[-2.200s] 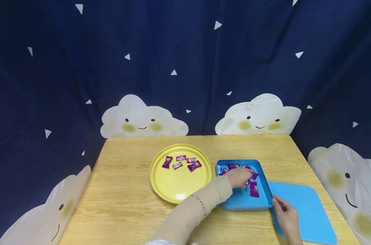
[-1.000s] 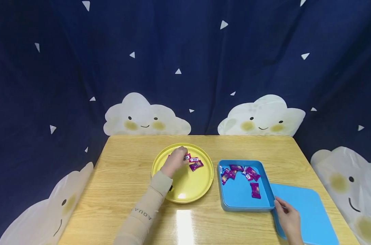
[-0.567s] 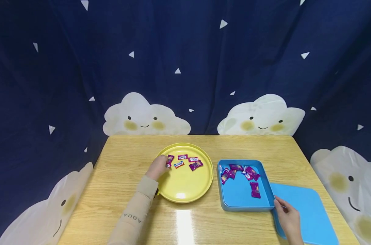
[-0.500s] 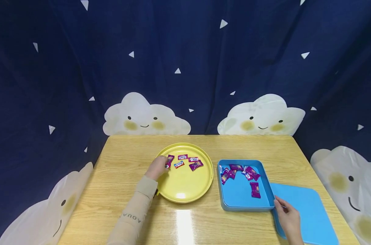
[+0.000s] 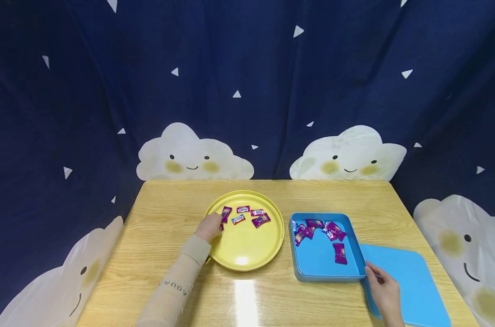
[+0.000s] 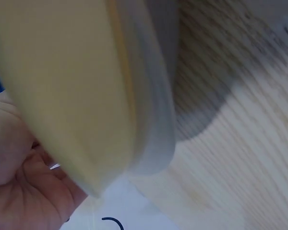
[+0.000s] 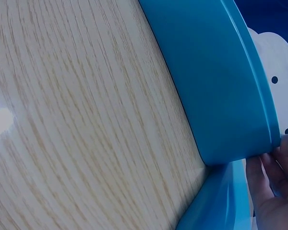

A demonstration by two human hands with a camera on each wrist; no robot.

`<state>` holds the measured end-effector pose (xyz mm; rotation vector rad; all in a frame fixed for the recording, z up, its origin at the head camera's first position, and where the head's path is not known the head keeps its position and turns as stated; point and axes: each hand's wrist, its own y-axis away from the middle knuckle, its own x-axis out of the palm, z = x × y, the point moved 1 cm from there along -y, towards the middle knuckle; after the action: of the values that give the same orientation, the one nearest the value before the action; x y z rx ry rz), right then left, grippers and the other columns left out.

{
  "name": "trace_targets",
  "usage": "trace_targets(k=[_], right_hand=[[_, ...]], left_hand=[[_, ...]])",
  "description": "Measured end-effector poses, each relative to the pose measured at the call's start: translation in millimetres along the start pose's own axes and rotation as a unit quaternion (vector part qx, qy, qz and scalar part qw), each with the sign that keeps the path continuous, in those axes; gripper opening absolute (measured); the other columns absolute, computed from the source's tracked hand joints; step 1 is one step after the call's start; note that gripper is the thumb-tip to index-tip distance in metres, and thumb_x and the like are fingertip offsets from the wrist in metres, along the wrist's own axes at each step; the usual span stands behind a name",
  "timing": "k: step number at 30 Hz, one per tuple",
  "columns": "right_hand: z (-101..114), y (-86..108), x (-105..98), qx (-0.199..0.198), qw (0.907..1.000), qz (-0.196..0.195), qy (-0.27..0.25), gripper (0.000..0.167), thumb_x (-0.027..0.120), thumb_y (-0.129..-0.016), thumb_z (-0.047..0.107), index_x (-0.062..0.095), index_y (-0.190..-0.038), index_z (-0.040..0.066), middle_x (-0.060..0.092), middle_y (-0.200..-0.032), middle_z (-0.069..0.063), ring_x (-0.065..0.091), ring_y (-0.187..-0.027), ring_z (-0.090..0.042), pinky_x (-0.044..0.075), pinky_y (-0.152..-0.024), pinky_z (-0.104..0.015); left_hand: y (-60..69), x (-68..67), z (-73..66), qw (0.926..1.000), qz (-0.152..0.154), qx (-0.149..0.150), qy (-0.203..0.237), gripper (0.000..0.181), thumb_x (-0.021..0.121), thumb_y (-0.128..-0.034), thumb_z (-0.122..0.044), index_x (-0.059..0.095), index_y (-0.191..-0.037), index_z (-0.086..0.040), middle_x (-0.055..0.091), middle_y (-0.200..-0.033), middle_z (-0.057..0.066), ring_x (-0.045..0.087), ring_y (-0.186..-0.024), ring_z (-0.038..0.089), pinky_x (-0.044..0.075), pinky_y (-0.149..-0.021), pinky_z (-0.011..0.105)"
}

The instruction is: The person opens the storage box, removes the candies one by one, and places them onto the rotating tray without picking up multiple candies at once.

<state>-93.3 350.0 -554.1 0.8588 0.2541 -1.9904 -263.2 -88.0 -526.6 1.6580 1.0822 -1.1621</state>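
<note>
In the head view my left hand reaches over the left rim of a round yellow tray. A small purple wrapped candy shows at its fingertips, mostly covered by the hand, and seems pinched. Several other candies lie on the tray, among them a purple one close by and a blue-and-red one. My right hand grips the near right corner of a square blue box. In the right wrist view its fingers hold that corner. The left wrist view hides the left fingertips behind the tray's side.
Purple, pink and blue candies sit inside the blue box, mostly toward its back. A flat blue lid lies right of the box, partly under the right hand. The wooden table meets a dark blue curtain behind.
My left hand has gone from inside the blue box to the tray, then to its left side, shifting slightly nearer with the purple candy. The right hand stays on the box corner.
</note>
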Motion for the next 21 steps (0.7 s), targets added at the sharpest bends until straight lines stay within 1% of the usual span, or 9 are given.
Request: trace_targets(k=[1,5,7,8,10,12,15,17,21], right_hand=[[0.3,0.5,-0.1,0.0,1.0,0.0,-0.002,0.046,0.045,-0.095,0.034,0.055,-0.123,0.0,0.052,-0.123,-0.026,0.053,-0.093,-0.024,0.041,-0.055,-0.011],[-0.4,0.0,0.3,0.006,1.0,-0.001,-0.003,0.045,0.044,-0.095,0.033,0.055,-0.124,0.0,0.052,-0.124,-0.025,0.053,-0.094,-0.025,0.043,-0.055,-0.013],[-0.7,-0.7,0.7,0.007,1.0,-0.001,-0.005,0.044,0.044,-0.095,0.032,0.055,-0.124,0.0,0.052,-0.124,-0.025,0.053,-0.095,-0.026,0.044,-0.055,-0.014],[-1.0,-1.1,0.9,0.006,1.0,-0.003,-0.004,0.044,0.045,-0.095,0.032,0.055,-0.124,0.0,0.052,-0.123,-0.025,0.054,-0.094,-0.024,0.044,-0.055,-0.014],[-0.9,-1.4,0.9,0.002,1.0,-0.007,-0.004,0.044,0.045,-0.095,0.033,0.056,-0.123,0.0,0.053,-0.122,-0.025,0.054,-0.088,-0.017,0.043,-0.055,-0.013],[-1.1,-1.3,0.8,-0.002,0.9999,-0.01,-0.003,0.043,0.046,-0.095,0.032,0.057,-0.122,0.0,0.053,-0.122,-0.025,0.051,-0.08,-0.004,0.042,-0.055,-0.011],[-1.3,-0.7,0.5,-0.007,0.9999,-0.012,-0.004,0.043,0.046,-0.095,0.032,0.057,-0.121,0.0,0.054,-0.121,-0.025,0.041,-0.07,0.012,0.041,-0.055,-0.01],[-1.5,-0.7,0.5,-0.01,0.9999,-0.011,-0.006,0.044,0.046,-0.095,0.032,0.057,-0.121,-0.001,0.054,-0.121,-0.026,0.037,-0.067,0.016,0.041,-0.055,-0.011],[-1.7,-0.5,0.7,-0.01,0.9998,-0.011,-0.01,0.043,0.047,-0.094,0.032,0.057,-0.121,0.0,0.054,-0.121,-0.025,0.036,-0.066,0.018,0.041,-0.056,-0.01]], left_hand=[[-0.2,1.0,-0.5,1.0,0.001,0.0,-0.006,0.018,0.074,-0.0688,-0.002,0.059,-0.079,-0.002,0.058,-0.078,0.01,0.057,-0.072,0.024,0.05,-0.069,0.036],[-1.2,4.4,-2.5,0.9998,-0.003,0.004,-0.019,0.017,0.074,-0.0702,-0.003,0.059,-0.08,-0.002,0.057,-0.078,0.01,0.057,-0.072,0.025,0.05,-0.069,0.036],[-1.6,4.9,-3.0,0.9998,-0.005,0.0,-0.02,0.018,0.074,-0.0701,-0.003,0.06,-0.081,-0.001,0.056,-0.078,0.011,0.057,-0.072,0.026,0.05,-0.07,0.036],[-1.5,4.9,-3.3,0.9998,-0.006,-0.002,-0.02,0.018,0.074,-0.0701,-0.003,0.06,-0.082,-0.001,0.056,-0.078,0.011,0.057,-0.073,0.026,0.05,-0.07,0.036],[-0.9,4.7,-3.5,0.9997,-0.008,-0.003,-0.022,0.019,0.074,-0.0697,-0.002,0.06,-0.083,-0.001,0.056,-0.078,0.011,0.057,-0.073,0.026,0.05,-0.07,0.037],[-0.2,4.1,-3.6,0.9997,-0.009,-0.003,-0.022,0.018,0.073,-0.0697,-0.002,0.06,-0.082,-0.001,0.056,-0.077,0.011,0.057,-0.072,0.027,0.05,-0.07,0.037],[0.9,3.7,-3.2,0.9997,-0.009,0.0,-0.023,0.016,0.072,-0.0707,-0.001,0.06,-0.081,-0.001,0.056,-0.076,0.01,0.057,-0.071,0.026,0.05,-0.068,0.037],[1.4,3.7,-2.8,0.9996,-0.011,0.002,-0.026,0.014,0.071,-0.0721,-0.001,0.06,-0.081,-0.001,0.056,-0.076,0.01,0.057,-0.07,0.025,0.05,-0.068,0.036],[2.1,1.7,-3.4,0.9995,-0.018,0.002,-0.027,0.01,0.068,-0.0741,0.0,0.06,-0.079,-0.001,0.057,-0.076,0.011,0.058,-0.07,0.026,0.051,-0.066,0.037]])
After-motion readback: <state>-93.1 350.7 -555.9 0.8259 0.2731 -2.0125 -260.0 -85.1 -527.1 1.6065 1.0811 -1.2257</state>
